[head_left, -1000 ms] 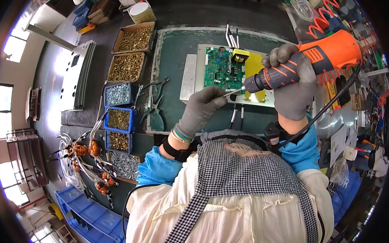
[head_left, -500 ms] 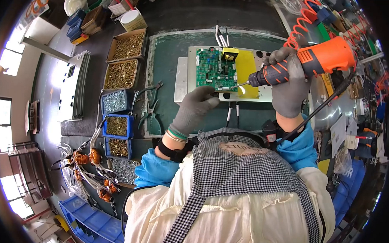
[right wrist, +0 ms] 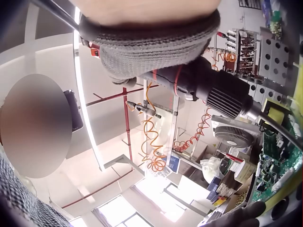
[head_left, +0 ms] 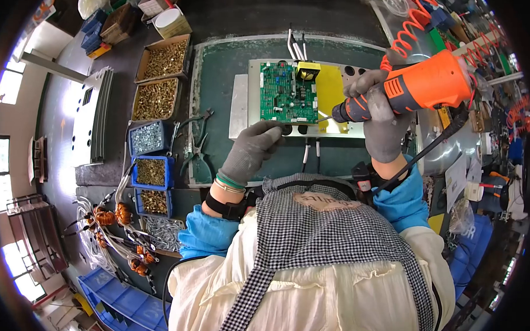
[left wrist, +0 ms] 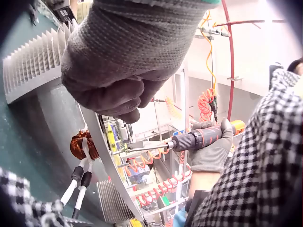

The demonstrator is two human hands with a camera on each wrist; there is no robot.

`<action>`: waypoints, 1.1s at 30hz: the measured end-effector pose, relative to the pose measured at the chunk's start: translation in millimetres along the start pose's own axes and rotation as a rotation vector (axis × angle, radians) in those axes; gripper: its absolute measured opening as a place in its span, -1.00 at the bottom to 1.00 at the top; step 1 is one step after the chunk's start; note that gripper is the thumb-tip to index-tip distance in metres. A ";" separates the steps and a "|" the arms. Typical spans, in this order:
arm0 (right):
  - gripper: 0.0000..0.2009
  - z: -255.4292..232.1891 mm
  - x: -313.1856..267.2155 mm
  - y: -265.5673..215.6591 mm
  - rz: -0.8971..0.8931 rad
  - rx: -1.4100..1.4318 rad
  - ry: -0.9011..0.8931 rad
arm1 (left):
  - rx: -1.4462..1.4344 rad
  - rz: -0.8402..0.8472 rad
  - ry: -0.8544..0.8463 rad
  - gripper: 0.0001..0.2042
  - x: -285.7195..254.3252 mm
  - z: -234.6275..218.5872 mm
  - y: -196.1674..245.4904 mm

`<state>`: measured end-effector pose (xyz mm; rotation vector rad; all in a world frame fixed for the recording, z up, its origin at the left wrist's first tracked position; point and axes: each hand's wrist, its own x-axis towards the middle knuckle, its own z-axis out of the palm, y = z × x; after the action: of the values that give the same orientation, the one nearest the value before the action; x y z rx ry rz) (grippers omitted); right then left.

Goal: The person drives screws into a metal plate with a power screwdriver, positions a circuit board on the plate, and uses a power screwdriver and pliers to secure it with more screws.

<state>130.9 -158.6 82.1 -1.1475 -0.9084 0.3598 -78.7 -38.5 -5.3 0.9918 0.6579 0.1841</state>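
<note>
My gloved right hand point(head_left: 384, 120) grips an orange and black electric drill point(head_left: 428, 83) around its body. Its long silver bit point(right wrist: 279, 128) points left, the tip at the near right corner of a green circuit board point(head_left: 288, 93). That board lies on a pale metal panel point(head_left: 253, 77), beside a yellow sheet point(head_left: 332, 89). My gloved left hand point(head_left: 251, 153) has its fingers curled at the panel's near edge, left of the bit. In the left wrist view that hand point(left wrist: 128, 61) hides its fingertips' inner side; I cannot tell whether it holds anything.
Left of the panel lie pliers point(head_left: 196, 157) and open boxes of brass parts point(head_left: 160, 60). Blue bins point(head_left: 171, 174) of small hardware stand nearer. Copper-wound coils with white leads point(head_left: 123, 214) lie at the left. A black cord point(head_left: 435, 151) trails from the drill.
My left hand has let go of the drill bit and moved left along the panel's near edge. The bit's tip has shifted to the board's near right corner. The head view has turned slightly.
</note>
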 end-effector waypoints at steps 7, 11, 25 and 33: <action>-0.23 -1.7 8.3 18.6 -0.188 0.133 -0.425 | -0.003 -0.031 0.080 -0.69 0.6 5.5 3.1; -0.15 -2.6 15.6 21.1 -0.085 0.151 -0.513 | -0.065 -0.021 0.080 -0.70 1.3 1.7 -0.8; -0.04 -5.2 42.9 30.4 0.050 0.386 -0.705 | -0.077 -0.010 0.189 -0.70 5.0 9.3 -3.7; -0.04 -1.4 53.9 37.4 0.098 0.471 -0.887 | -0.093 -0.013 0.227 -0.72 4.4 13.0 -2.7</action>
<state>171.8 -108.4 71.8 -0.5658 -1.4285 1.1528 -67.9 -47.4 -4.6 0.8838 0.8550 0.3158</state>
